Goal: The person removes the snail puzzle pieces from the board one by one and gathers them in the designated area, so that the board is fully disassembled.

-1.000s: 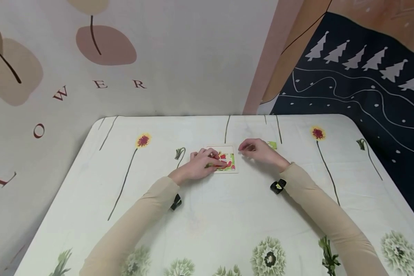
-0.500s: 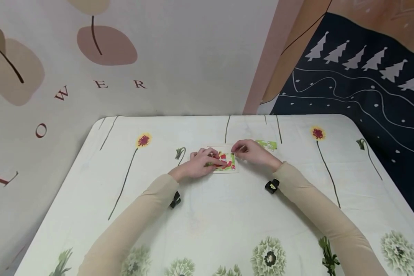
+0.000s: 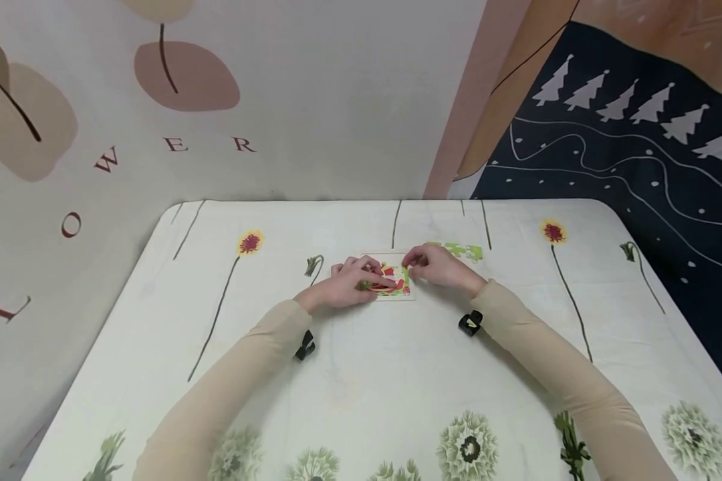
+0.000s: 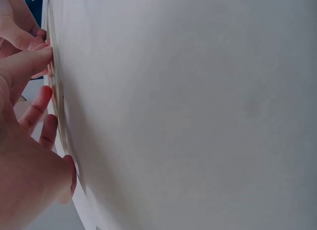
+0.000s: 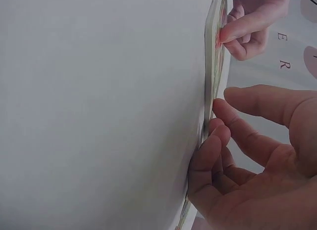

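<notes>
A small jigsaw puzzle with a red and green picture lies in its pale frame board near the table's far middle. My left hand rests on the puzzle's left part, covering much of the picture, with several fingers extended over it. My right hand is at the board's right edge. In the right wrist view, its index fingertip touches the puzzle at the edge, the thumb stands a little apart from it, and the other fingers curl loosely beneath. No piece shows between thumb and index finger.
Several green loose puzzle pieces lie behind and right of the right hand. A white flower-print cloth covers the table. Behind stands a printed backdrop. A dark strap device hangs at the right wrist, another at the left.
My right hand has moved left from beside the board to its right edge, uncovering more of the green pieces behind it. The left hand has stayed on the puzzle.
</notes>
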Motion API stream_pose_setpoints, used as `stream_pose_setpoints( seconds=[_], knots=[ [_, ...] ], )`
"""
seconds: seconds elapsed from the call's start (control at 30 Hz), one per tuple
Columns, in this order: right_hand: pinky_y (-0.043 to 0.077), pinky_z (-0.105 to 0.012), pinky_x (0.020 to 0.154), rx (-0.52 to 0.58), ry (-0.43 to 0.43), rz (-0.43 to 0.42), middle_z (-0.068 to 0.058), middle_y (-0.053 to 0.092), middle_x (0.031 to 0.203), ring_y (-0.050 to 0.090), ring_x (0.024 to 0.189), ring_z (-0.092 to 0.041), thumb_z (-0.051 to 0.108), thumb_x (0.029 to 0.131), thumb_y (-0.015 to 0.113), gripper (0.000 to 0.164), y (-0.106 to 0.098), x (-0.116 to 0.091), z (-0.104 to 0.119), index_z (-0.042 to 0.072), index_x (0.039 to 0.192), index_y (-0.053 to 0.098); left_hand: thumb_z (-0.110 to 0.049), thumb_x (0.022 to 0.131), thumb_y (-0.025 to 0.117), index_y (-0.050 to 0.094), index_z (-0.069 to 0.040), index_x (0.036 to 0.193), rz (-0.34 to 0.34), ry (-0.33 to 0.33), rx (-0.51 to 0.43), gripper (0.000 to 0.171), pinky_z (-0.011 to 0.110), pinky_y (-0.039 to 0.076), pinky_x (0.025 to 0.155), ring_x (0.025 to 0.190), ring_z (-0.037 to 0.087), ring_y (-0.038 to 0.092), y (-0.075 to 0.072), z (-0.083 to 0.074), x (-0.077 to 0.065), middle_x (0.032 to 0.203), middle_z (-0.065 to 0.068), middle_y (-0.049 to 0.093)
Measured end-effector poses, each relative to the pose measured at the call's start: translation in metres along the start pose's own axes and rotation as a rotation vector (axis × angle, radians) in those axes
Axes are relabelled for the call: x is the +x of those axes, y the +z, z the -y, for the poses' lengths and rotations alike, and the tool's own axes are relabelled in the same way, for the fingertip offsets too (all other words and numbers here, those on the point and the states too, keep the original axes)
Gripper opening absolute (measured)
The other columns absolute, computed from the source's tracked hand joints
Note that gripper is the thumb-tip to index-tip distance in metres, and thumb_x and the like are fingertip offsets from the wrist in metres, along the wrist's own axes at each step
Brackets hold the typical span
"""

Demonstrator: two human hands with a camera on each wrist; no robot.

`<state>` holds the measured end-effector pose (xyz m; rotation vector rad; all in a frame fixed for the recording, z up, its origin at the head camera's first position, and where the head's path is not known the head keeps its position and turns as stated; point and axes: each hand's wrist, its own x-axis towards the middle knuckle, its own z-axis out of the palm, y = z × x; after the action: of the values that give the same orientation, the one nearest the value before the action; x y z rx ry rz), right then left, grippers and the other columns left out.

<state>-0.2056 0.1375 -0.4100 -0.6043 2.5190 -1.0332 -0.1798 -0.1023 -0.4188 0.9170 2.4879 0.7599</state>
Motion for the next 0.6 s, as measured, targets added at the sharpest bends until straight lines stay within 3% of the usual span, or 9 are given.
stream_pose_setpoints(
  seconds=[0.37, 0.6],
  knots=[
    [0.041, -0.033, 0.073, 0.007, 0.007, -0.008, -0.010, 0.059, 0.094, 0.052, 0.081, -0.022, 0.001, 0.087, 0.064, 0.019, 0.0015, 0.0013, 0.0004, -0.001, 0.105, 0.065, -0.018, 0.093, 0.064, 0.065, -0.029, 0.128, -0.002, 0.009, -0.008, 0.036, 0.054, 0.018, 0.095, 0.116, 0.026, 0.033, -0.0013, 0.0002, -0.0008, 0.135, 0.002, 0.041],
    [0.042, -0.035, 0.076, 0.081, 0.012, -0.017, -0.011, 0.060, 0.096, 0.054, 0.086, -0.024, 0.000, 0.088, 0.063, 0.016, 0.0012, -0.0003, 0.0025, -0.001, 0.104, 0.062, -0.019, 0.094, 0.064, 0.065, -0.029, 0.128, 0.003, 0.005, -0.009, 0.036, 0.054, 0.018, 0.096, 0.116, 0.025, 0.033, -0.0015, -0.0003, -0.0008, 0.135, 0.001, 0.041]
  ],
)
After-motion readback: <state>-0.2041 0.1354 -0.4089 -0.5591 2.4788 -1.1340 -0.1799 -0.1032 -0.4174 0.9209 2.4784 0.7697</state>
